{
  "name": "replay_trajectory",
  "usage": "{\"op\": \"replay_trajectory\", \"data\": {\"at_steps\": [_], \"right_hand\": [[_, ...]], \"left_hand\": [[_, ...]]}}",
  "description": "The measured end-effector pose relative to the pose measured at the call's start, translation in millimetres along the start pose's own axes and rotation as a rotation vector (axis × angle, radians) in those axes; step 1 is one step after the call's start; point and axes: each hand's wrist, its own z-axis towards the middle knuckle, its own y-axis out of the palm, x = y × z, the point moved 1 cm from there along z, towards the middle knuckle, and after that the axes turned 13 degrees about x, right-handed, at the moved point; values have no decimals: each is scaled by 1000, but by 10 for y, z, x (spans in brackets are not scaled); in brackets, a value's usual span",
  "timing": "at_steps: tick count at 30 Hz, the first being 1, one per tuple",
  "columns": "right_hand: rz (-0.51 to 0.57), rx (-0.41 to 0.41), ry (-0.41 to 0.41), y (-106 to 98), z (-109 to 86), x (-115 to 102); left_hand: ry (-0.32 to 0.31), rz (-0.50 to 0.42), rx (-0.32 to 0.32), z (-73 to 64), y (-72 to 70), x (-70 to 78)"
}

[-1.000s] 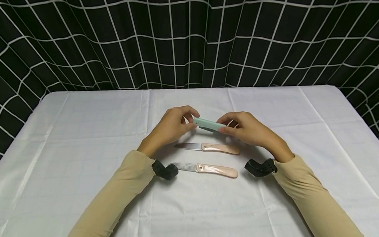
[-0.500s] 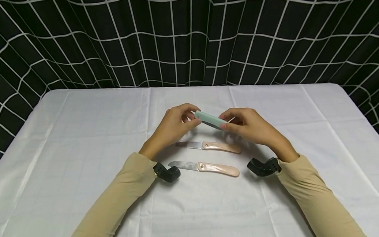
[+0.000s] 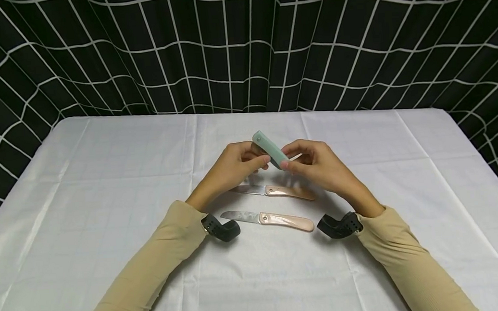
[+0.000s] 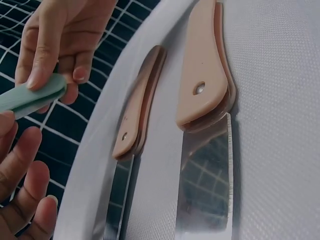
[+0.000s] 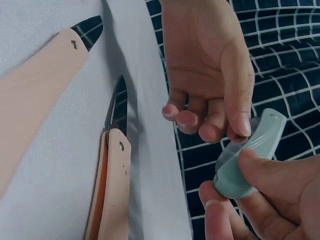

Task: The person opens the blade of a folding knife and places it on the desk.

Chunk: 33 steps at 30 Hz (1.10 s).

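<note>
Above the table, both hands hold a mint-green folding knife [image 3: 269, 146]. My right hand [image 3: 321, 165] grips its handle between thumb and fingers at the near end. At its side my left hand [image 3: 237, 165] pinches with thumb and forefinger along the blade edge. In the right wrist view, part of the grey blade [image 5: 231, 154] shows beside the green handle [image 5: 267, 132]; most of it is tucked in or covered. Below the hands lie two pink-handled knives with blades out, the farther knife [image 3: 288, 192] and the nearer knife [image 3: 286, 220], both pointing left.
A white cloth [image 3: 257, 280] with fold creases covers the table. Behind it hangs a black curtain [image 3: 207, 47] with a white grid. Black wrist mounts [image 3: 221, 228] sit at both cuffs, close to the nearer pink knife.
The green knife has tilted more steeply, its left end rising up and away. The left hand has shifted right along it, toward the right hand. Both pink knives lie still.
</note>
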Motion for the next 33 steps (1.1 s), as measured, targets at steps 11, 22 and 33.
{"op": "replay_trajectory", "data": {"at_steps": [11, 22, 33], "right_hand": [[115, -30, 85, 62, -11, -21], [84, -27, 59, 52, -15, -41], [48, -25, 54, -5, -26, -47]], "left_hand": [[38, 30, -3, -17, 11, 26], [43, 57, 23, -31, 35, 54], [80, 118, 11, -34, 24, 75]]}}
